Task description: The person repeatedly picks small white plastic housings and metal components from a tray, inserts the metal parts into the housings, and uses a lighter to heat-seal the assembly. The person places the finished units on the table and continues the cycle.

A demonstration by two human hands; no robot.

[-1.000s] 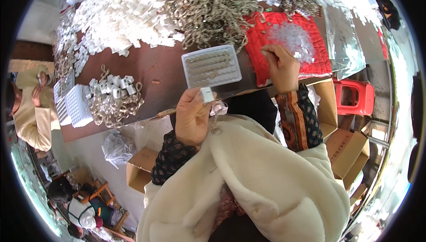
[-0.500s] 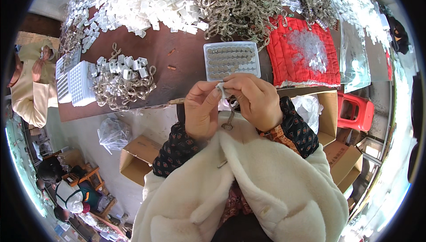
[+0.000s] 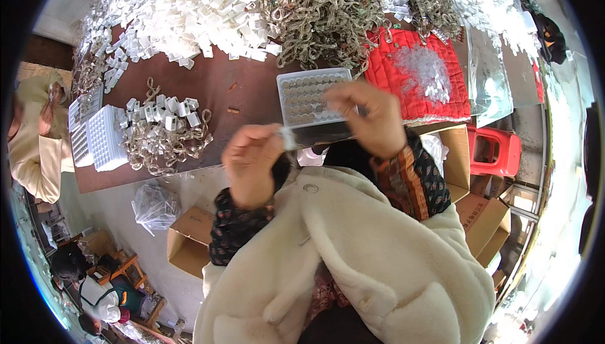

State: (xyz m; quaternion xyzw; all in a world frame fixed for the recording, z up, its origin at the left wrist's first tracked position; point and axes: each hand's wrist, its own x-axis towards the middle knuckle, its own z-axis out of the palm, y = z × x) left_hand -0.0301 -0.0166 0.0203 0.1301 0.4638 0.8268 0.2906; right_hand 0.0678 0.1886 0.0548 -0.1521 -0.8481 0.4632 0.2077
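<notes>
Left hand (image 3: 251, 166) pinches a small white piece (image 3: 288, 138) (blurred); beyond and rightward lies the clear tray (image 3: 281, 101), nearer the right hand (image 3: 373, 117), whose grip I cannot tell.

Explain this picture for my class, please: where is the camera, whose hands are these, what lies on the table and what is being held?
There is no robot here: these are a person's own bare hands. The view comes from a fisheye camera worn on the head, looking down, so straight edges bend near the rim.

On the brown table lie a heap of white pieces, a tangle of looped cords, a red cloth with clear bits on it, and a stack of white trays. Nearer the person is a shallow tray holding rows of small round pieces.

The left hand pinches a small white piece. The right hand overlaps the tray's right side in this view; blur hides whether it holds anything.
</notes>
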